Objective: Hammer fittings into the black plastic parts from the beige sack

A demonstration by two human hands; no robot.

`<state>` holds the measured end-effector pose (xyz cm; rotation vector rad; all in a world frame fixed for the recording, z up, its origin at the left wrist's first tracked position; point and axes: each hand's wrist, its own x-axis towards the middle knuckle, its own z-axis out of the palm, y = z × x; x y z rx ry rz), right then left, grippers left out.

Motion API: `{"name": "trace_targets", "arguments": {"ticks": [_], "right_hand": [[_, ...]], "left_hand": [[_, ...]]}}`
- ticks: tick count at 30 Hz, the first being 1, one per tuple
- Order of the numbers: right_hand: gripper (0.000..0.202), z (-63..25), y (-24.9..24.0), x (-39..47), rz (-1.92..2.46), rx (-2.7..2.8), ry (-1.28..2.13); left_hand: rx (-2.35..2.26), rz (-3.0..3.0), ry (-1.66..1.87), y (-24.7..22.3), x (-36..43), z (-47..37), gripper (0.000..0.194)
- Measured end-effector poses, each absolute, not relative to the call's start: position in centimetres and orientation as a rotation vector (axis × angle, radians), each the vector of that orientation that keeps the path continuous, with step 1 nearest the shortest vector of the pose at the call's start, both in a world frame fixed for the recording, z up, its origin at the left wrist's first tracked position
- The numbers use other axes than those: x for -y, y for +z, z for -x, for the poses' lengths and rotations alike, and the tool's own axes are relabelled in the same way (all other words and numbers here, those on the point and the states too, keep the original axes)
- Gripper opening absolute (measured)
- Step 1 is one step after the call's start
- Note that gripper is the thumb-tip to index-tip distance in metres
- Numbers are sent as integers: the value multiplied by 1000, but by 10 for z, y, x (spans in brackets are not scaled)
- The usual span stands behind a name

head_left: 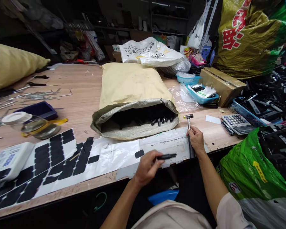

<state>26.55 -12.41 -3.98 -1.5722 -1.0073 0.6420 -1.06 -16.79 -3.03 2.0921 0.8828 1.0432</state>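
My left hand (147, 168) pinches a short black rod-like part (167, 156) with a thinner tip, held over the front edge of the bench and pointing right. My right hand (195, 140) is wrapped round the handle of a small hammer (188, 122), which has a metal shaft, a yellow face on one side and a dark grip. Under both hands lies a worn grey-white board (164, 144). Just beyond it an open paper-covered sack (133, 82) lies on its side, mouth toward me, with several black parts (160, 121) inside.
Black rounded pads (41, 157) on white sheets cover the bench's left front, near a glass jar (40, 127) and scattered metal rods (43, 94). To the right are a calculator (238, 123), blue baskets (202, 98), a cardboard box (220, 84) and a green sack (243, 162) of black parts.
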Motion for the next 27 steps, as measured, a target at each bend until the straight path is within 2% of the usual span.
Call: {"name": "trace_targets", "arguments": {"ticks": [2, 5, 10, 13, 15, 19, 21, 24, 27], "right_hand": [[38, -265, -39, 124, 1572, 995, 642], [41, -264, -38, 124, 1582, 1011, 633], [43, -262, -39, 124, 1609, 1072, 594], [44, -262, -39, 125, 1611, 1080, 590], [44, -261, -38, 126, 1613, 1075, 592], [45, -260, -37, 126, 1639, 1082, 580], [45, -260, -37, 126, 1662, 1107, 557], [43, -260, -37, 125, 1692, 1155, 520], [42, -260, -35, 124, 1695, 1178, 519]], "left_hand": [[-719, -2192, 1039, -38, 195, 14, 12], [-651, -2287, 814, -58, 228, 23, 16], [-1162, -2058, 174, -98, 238, 34, 29], [-1317, -1963, -41, -96, 232, 30, 38], [-1202, -1966, -4, -77, 229, 23, 42], [-988, -1836, 309, -17, 203, 8, 27], [-1156, -1773, 593, 6, 170, 5, 32], [-1668, -1551, 981, 18, 101, 6, 31], [-2076, -1375, 1044, 10, 37, 13, 18]]}}
